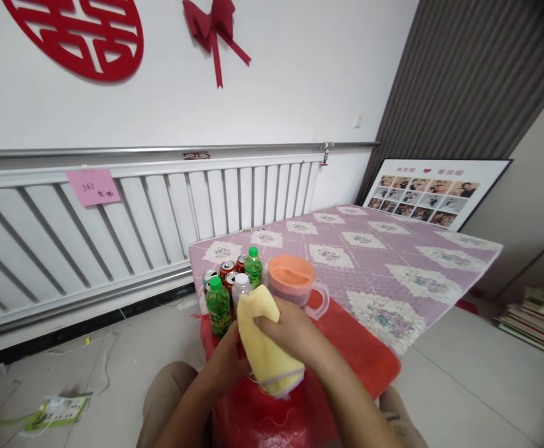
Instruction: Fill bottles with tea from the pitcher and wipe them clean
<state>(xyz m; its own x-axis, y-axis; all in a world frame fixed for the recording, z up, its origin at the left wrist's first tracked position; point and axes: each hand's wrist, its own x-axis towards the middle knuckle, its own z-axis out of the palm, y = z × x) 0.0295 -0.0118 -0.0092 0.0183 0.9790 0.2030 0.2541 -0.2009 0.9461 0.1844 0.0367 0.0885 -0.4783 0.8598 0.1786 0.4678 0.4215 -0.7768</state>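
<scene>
My right hand (285, 328) is closed on a folded yellow cloth (267, 348) with a pale purple stripe near its lower edge. My left hand (231, 358) is at the cloth's left side, its fingers curled behind it. Whatever it grips there is mostly covered by the cloth. Just beyond the hands are two green-capped bottles, one at the left (218, 306) and one farther back (253, 267). Between them stand a white-capped clear bottle (241, 286) and several opened drink cans (228, 269). To their right is a clear jug (321, 302) with an orange lid (291, 272).
A red plastic sheet (365, 348) lies under the items and drapes over my lap side. Behind it is a table with a purple floral cover (375, 267). A white radiator (160, 211) runs along the wall. A photo board (421, 193) leans at the far right.
</scene>
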